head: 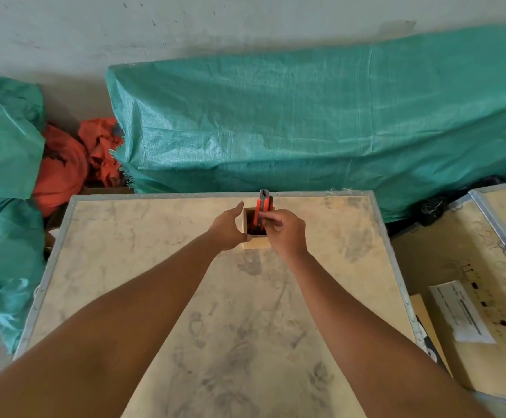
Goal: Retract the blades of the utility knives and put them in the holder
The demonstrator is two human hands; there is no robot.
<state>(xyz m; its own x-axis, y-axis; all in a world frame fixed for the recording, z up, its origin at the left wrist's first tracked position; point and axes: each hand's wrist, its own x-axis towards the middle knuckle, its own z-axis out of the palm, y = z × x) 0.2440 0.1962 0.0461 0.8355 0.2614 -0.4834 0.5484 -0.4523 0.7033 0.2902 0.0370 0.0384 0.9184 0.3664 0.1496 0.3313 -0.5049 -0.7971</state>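
A small square wooden holder (248, 217) stands near the far edge of the plywood crate top (155, 236). Red utility knives (259, 208) stand upright inside it, with a grey knife end (265, 196) sticking out above the rim. My left hand (229, 229) wraps the holder's left side, thumb at its near corner. My right hand (283, 232) is at the holder's right rim, fingertips pinched on a red knife there. Whether the blades are retracted cannot be seen.
Green tarp-covered bundles (321, 122) lie behind the crate, with more green sacks (4, 146) and orange cloth (64, 167) at the left. A second wooden crate (487, 282) with a paper label (459, 312) stands to the right, across a narrow gap.
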